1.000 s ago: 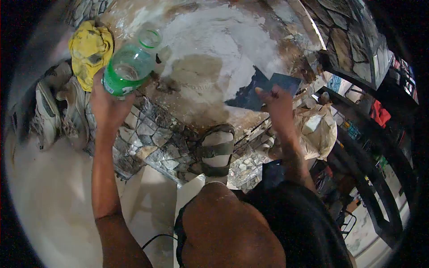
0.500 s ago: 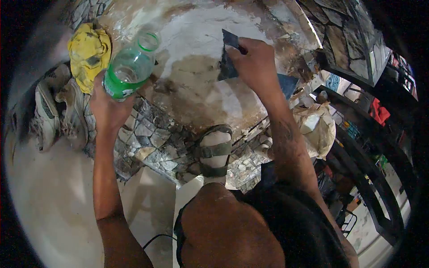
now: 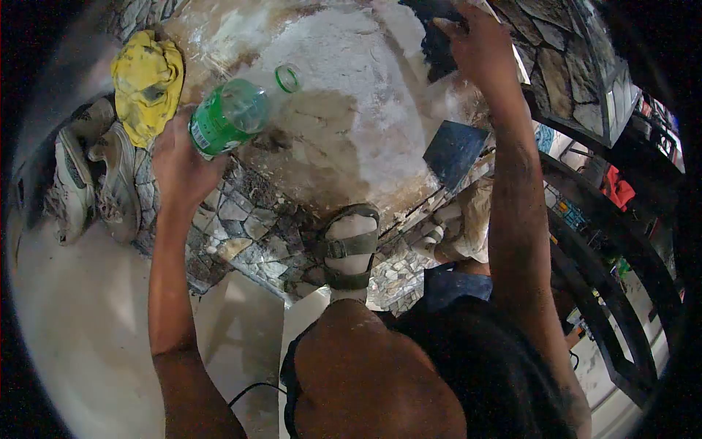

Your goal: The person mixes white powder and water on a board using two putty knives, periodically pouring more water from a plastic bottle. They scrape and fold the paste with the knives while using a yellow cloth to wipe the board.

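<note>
Right hand (image 3: 482,44), position: moved from the slab's middle to its far right since half a second ago, ragged dark sheet (image 3: 439,55) along with it.
Green plastic bottle (image 3: 230,121), position: tipped farther right than before; neck aimed far right over the slab's left side, clear liquid or none, cannot tell.
Left hand (image 3: 186,161): at the bottle's base; fingers wrapped around it, partly hidden behind.
Right-hand fingers: pinching the ragged sheet at its right; exact finger placement partly hidden.
Slab (image 3: 351,55): white-smeared, with a brown patch (image 3: 314,135) toward the near side.
Square dark sheet (image 3: 455,154): flat at the slab's near right edge, left of the right forearm.
Yellow cloth (image 3: 146,88): stained dark, far left, just beside the bottle hand.
Pair of shoes (image 3: 77,175): left, near the cloth.
Strapped sandal (image 3: 349,249): on the person's foot, near side, over stone paving (image 3: 248,227).
</note>
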{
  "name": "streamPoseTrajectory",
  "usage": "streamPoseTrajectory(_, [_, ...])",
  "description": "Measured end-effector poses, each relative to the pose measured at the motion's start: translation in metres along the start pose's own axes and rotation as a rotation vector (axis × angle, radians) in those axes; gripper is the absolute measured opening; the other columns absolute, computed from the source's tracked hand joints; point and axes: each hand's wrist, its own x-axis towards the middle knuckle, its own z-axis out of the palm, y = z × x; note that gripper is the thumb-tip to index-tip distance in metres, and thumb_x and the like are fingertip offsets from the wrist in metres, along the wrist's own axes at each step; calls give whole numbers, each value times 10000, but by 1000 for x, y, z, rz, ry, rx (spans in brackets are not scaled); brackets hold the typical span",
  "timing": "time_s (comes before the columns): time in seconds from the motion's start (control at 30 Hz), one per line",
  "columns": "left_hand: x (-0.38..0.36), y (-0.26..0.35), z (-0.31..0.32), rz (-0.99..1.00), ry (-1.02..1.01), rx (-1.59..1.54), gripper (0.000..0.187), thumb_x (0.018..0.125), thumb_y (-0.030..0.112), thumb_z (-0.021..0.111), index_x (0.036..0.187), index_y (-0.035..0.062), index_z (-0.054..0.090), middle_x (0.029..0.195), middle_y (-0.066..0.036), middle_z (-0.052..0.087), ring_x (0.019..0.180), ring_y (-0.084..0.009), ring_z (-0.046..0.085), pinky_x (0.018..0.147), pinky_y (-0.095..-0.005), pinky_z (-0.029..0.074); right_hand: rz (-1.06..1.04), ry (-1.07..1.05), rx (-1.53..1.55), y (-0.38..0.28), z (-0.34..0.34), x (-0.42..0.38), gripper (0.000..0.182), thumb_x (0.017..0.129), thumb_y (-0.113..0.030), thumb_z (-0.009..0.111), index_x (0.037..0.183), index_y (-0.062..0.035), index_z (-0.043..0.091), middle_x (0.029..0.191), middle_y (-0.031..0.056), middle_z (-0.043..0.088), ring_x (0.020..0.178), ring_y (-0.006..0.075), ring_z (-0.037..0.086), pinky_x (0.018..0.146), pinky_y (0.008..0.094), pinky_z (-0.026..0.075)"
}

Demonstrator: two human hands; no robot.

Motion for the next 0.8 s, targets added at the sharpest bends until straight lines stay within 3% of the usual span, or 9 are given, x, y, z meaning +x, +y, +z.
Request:
streamPoseTrajectory(0.07, [1, 2, 1, -8, 10, -20, 663, 576, 152, 762, 1162, 36, 476, 996, -167, 611, 927, -381, 581, 809, -447, 463, 209, -175, 19, 5, 2, 20, 402, 826, -243, 639, 1173, -45, 592, 1116, 255, 599, 1042, 362, 582, 871, 471, 461])
streamPoseTrajectory(0.17, [-3, -7, 5, 30, 26, -30, 655, 583, 154, 754, 1163, 33, 475, 1012, -165, 609, 941, -378, 579, 816, -445, 463, 180, -185, -54, 28, 27, 35, 370, 844, -208, 591, 1163, -20, 576, 1080, 244, 608, 972, 404, 588, 834, 477, 471])
streamPoseTrajectory(0.27, [-4, -8, 5, 31, 30, -7, 662, 578, 150, 754, 1167, 39, 474, 1016, -168, 606, 948, -376, 576, 824, -442, 462, 94, -233, 54, 53, 64, 62, 342, 851, -193, 563, 1128, 7, 585, 1051, 232, 618, 919, 387, 596, 794, 451, 478])
streamPoseTrajectory(0.37, [-3, -10, 6, 31, 19, 2, 673, 574, 156, 758, 1172, 42, 470, 1007, -164, 605, 938, -371, 577, 824, -442, 463, -173, -523, -20, 8, 54, 73, 301, 856, -188, 567, 1075, 12, 615, 1023, 214, 631, 899, 347, 602, 766, 433, 477])
streamPoseTrajectory(0.47, [-4, -9, 6, 7, -15, 74, 679, 573, 159, 760, 1176, 48, 468, 993, -160, 601, 919, -368, 578, 809, -447, 464, -554, -248, 615, 29, 101, 83, 236, 843, -175, 606, 971, 20, 642, 956, 198, 642, 882, 310, 604, 750, 426, 479])
streamPoseTrajectory(0.57, [-5, -6, 4, 64, 21, 62, 670, 572, 163, 758, 1169, 56, 472, 983, -155, 597, 899, -365, 580, 781, -447, 466, -223, -500, 263, -18, 51, 73, 169, 827, -95, 600, 938, 30, 623, 929, 190, 637, 881, 298, 601, 759, 420, 479])
streamPoseTrajectory(0.67, [-4, -7, 5, 65, 2, 97, 651, 571, 161, 753, 1154, 62, 480, 970, -158, 596, 885, -364, 582, 767, -442, 463, -107, -732, 121, -69, -9, 47, 197, 817, -50, 592, 994, 35, 604, 949, 189, 627, 906, 293, 600, 777, 428, 475])
streamPoseTrajectory(0.77, [-6, -10, 7, 24, -28, 111, 643, 570, 154, 743, 1150, 64, 481, 962, -161, 597, 880, -361, 584, 778, -438, 457, -545, -231, -144, -44, 30, 8, 289, 765, -138, 597, 1043, -77, 646, 907, 184, 651, 844, 349, 632, 727, 439, 507])
streamPoseTrajectory(0.8, [-6, -9, 7, 40, -21, 111, 643, 570, 151, 740, 1151, 62, 480, 960, -163, 597, 880, -360, 584, 783, -438, 455, -503, -238, -164, -48, 29, -2, 296, 765, -130, 585, 1051, -80, 643, 922, 177, 650, 845, 348, 631, 722, 439, 507])
